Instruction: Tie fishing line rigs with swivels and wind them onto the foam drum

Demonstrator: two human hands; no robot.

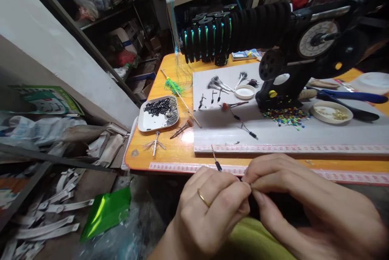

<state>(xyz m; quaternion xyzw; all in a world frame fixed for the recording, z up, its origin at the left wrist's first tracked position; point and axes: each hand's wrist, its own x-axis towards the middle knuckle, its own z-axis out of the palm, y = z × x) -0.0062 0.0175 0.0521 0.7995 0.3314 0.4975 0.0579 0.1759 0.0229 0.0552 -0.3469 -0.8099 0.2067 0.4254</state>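
My left hand (209,207), with a ring on one finger, is closed in a pinch; a thin wire piece with a black sleeve (216,162) sticks up from it. My right hand (304,199) is pinched against the left fingertips, its fingers pressed together on something too small to name. Both hands hover just before the front edge of the orange table (179,150). On the grey mat (273,130) beyond lie more small wire pieces (247,129), a pile of coloured beads (285,116) and a white dish (244,92).
A black winding machine (291,57) with stacked spools (209,37) stands at the back. A white tray of black parts (158,114) sits at the left, blue-handled pliers (349,97) and a dish (331,112) at the right. Clutter and a green foil bag (106,211) lie on the floor.
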